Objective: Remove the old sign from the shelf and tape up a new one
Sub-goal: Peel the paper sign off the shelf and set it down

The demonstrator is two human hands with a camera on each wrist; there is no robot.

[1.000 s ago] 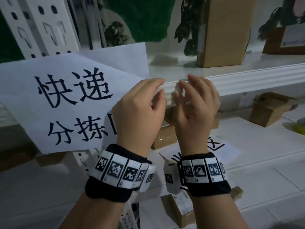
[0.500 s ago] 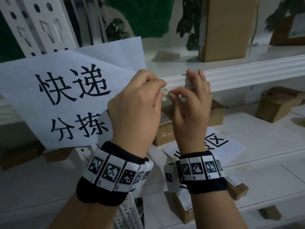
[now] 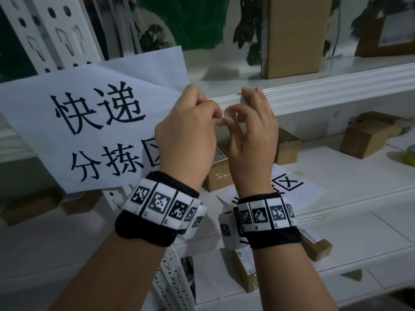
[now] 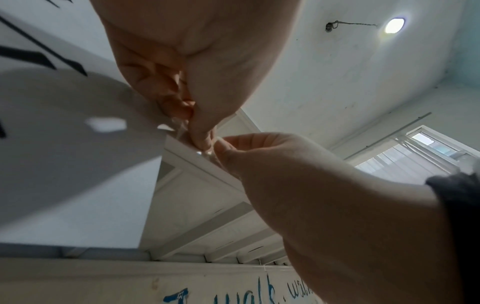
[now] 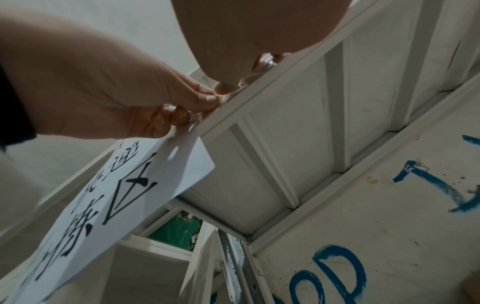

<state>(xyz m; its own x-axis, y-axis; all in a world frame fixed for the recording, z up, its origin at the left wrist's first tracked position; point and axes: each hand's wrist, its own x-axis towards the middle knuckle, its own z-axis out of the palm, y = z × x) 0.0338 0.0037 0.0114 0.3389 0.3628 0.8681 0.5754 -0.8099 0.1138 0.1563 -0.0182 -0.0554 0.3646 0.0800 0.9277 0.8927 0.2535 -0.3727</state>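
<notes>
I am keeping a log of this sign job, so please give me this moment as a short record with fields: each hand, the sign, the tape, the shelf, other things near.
left hand: fingers curled, pinching the sign's upper right corner and a tape end at the shelf edge
right hand: pinching the other end of the tape
sign: white paper with black characters, tilted, hanging before the shelf
tape: clear, small, crumpled between both hands
shelf edge: white
second printed sheet: lying on the lower shelf
cardboard box: upright on the upper shelf

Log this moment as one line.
left hand: pinches sign corner | right hand: pinches clear tape | at shelf edge
</notes>
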